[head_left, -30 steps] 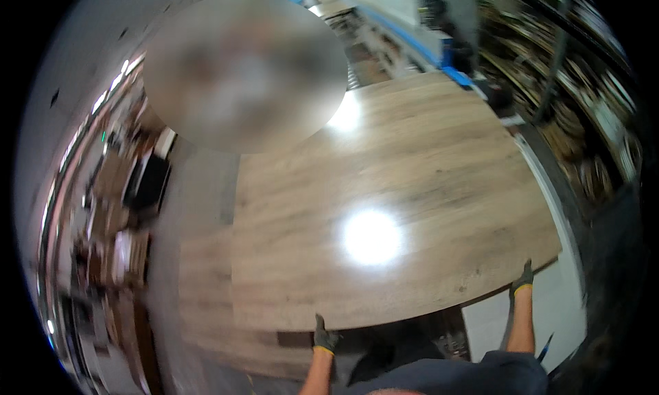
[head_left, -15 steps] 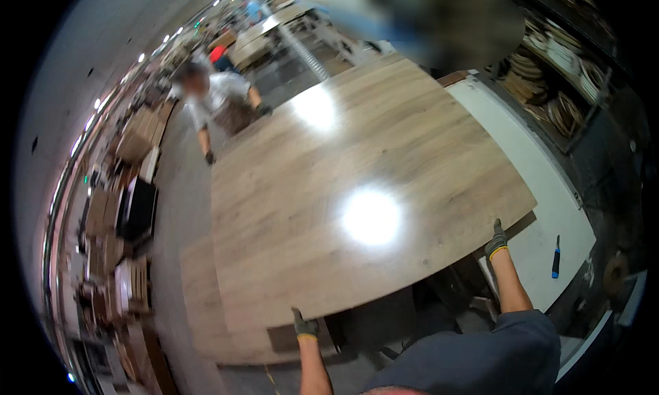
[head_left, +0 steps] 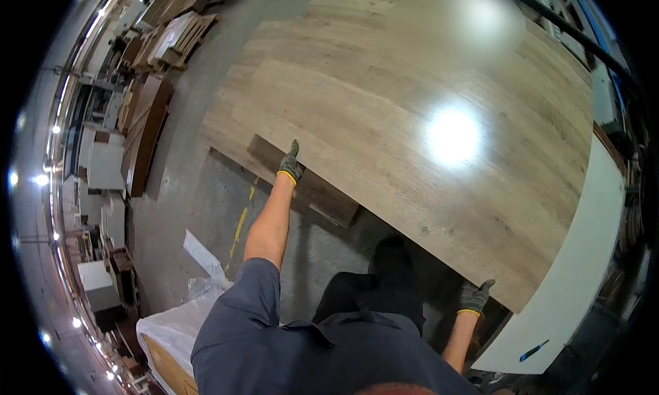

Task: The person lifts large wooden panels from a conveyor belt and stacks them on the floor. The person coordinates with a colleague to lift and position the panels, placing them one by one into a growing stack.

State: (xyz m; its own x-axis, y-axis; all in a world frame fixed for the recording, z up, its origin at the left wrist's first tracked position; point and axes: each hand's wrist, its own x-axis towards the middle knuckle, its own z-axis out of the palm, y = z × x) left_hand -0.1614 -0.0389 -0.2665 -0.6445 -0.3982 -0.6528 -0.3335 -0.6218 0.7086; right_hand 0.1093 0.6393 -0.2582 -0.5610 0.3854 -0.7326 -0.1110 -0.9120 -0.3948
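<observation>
A large wood-grain board (head_left: 384,141) spans most of the view, with a bright light reflected on its top. My left hand (head_left: 291,164), in a dark knitted glove with a yellow cuff, grips the board's near edge, thumb on top and fingers hidden beneath. Farther right along that same edge, my gloved right hand (head_left: 475,297) holds on near the corner, its thumb laid over the top. Below the board at the left, another wood-grain panel (head_left: 230,131) shows. A blue-and-black utility knife (head_left: 534,350) lies on the white surface (head_left: 590,271) at the right.
A yellow floor line (head_left: 240,223) runs near my left arm. White plastic wrapping (head_left: 185,312) covers something at the lower left. Brown panels (head_left: 145,134) and a loaded wooden pallet (head_left: 182,41) stand along the left. A dark bar (head_left: 563,28) crosses the upper right.
My view has turned, so the board and both hands sit differently in the picture. The co-worker at the board's far side is out of view. Both hands still grip the near edge.
</observation>
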